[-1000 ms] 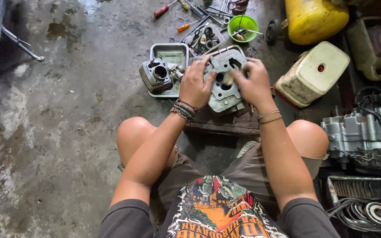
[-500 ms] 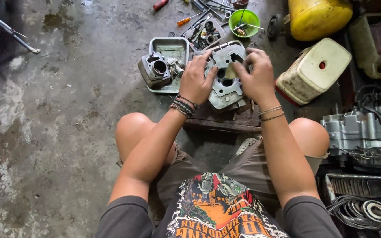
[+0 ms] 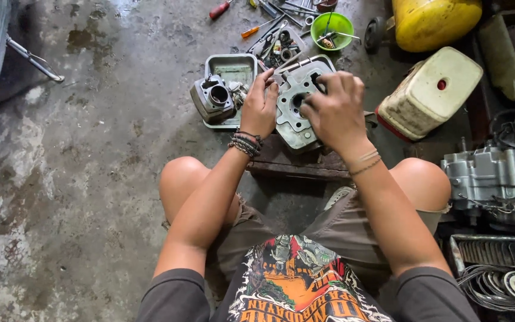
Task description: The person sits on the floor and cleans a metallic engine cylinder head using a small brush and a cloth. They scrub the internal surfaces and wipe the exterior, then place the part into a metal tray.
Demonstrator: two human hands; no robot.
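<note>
both hands grip a grey engine cylinder head (image 3: pixel 296 113) on a wooden block: left hand (image 3: pixel 260 107) clasps its edge, right hand (image 3: pixel 332 110) presses fingers on top. beside the left hand a removed cylinder (image 3: pixel 213 98) rests against a metal tray (image 3: pixel 233 68), so teardown looks well along, the head itself unfinished.

One head-worn view, looking steeply down.
The camera sits above the squatting person's knees, facing forward and down at the stained grey concrete floor (image 3: pixel 90 149) (close enough that both forearms fill the middle); no second view overlaps it.
</note>
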